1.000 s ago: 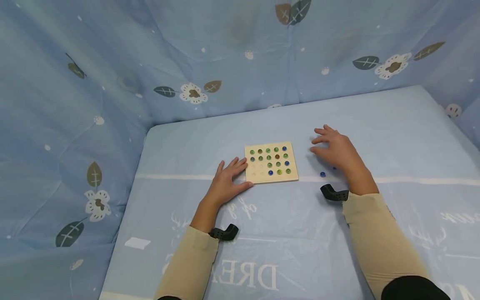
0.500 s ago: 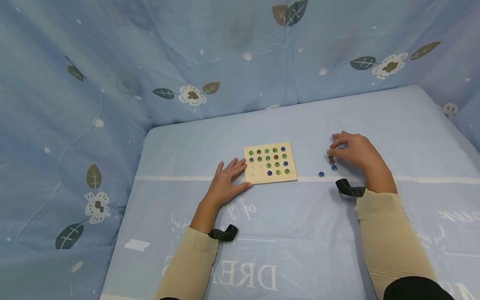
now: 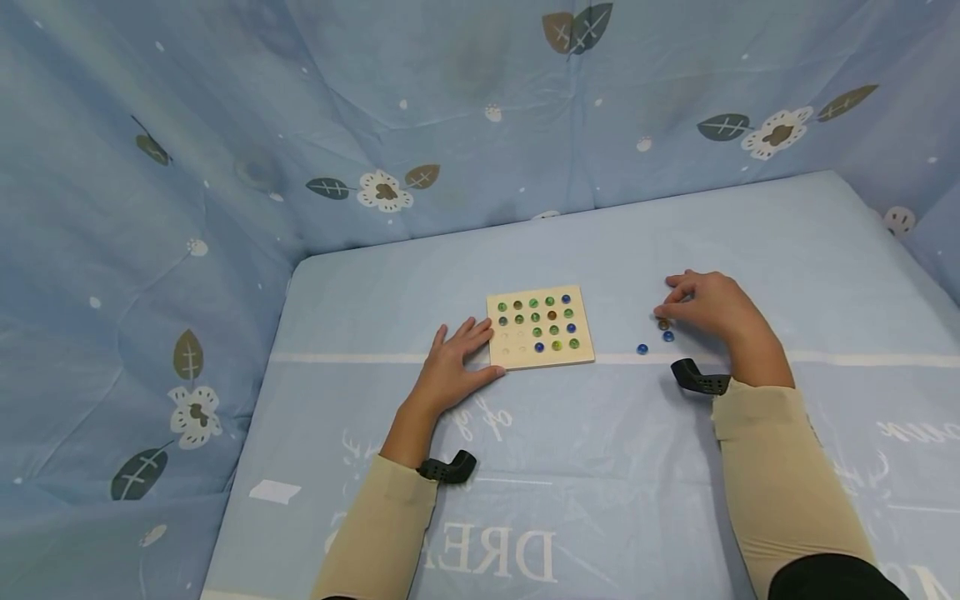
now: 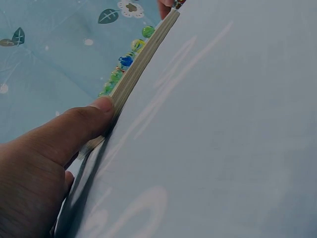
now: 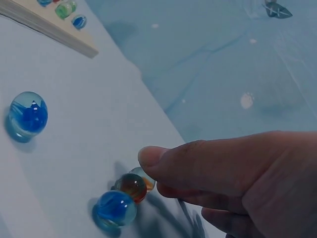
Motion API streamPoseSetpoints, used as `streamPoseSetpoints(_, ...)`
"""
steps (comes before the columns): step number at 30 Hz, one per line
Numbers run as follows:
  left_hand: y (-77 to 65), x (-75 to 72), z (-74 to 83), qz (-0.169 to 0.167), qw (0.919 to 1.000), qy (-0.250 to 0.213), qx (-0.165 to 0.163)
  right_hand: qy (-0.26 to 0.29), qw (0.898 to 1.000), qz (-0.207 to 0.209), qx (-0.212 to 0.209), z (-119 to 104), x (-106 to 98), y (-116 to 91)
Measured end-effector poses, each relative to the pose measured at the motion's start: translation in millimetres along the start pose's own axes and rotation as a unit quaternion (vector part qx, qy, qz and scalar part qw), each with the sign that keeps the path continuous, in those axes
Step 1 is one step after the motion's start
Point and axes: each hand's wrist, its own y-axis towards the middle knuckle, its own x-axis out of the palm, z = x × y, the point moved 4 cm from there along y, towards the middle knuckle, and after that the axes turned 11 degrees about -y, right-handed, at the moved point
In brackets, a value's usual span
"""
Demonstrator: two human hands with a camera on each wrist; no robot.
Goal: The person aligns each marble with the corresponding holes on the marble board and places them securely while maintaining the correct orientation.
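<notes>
A pale wooden board point(image 3: 527, 359) with rows of round hollows lies on the table. Green, blue and brown glass marbles sit in most hollows; several at its near left corner are bare. My left hand point(image 3: 452, 367) rests at that corner, fingers straight along the left side, thumb point(image 4: 103, 105) against the front edge. Right of the board, my right hand point(image 3: 708, 307) pinches a clear marble with orange swirls point(image 5: 148, 185) between thumb and index finger, low over the cloth. Close by it sit a brown-red marble point(image 5: 130, 187) and a blue marble point(image 5: 115, 208).
Another blue marble point(image 3: 642, 349) lies by itself between the board and my right hand. Light blue cloth point(image 3: 600, 467) with white lettering covers the table. A patterned curtain point(image 3: 480, 117) hangs along the back and left sides.
My right hand has moved right and slightly toward me, down to the loose marbles, and its thumb and index finger have come together on one. My left hand stays at the board.
</notes>
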Motion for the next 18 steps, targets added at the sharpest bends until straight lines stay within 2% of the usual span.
streamPoseSetpoints(13, 0.2, 1.0, -1.1, 0.003, 1.0, 0.001, -0.002, -0.022, 1.0, 0.021, -0.001, -5.1, 3.1, 2.1)
streamPoseSetpoints(18, 0.4, 0.8, -1.4, 0.003, 1.0, 0.001, -0.003, -0.024, 0.999, 0.034, 0.01, -4.1, 3.4, 2.5)
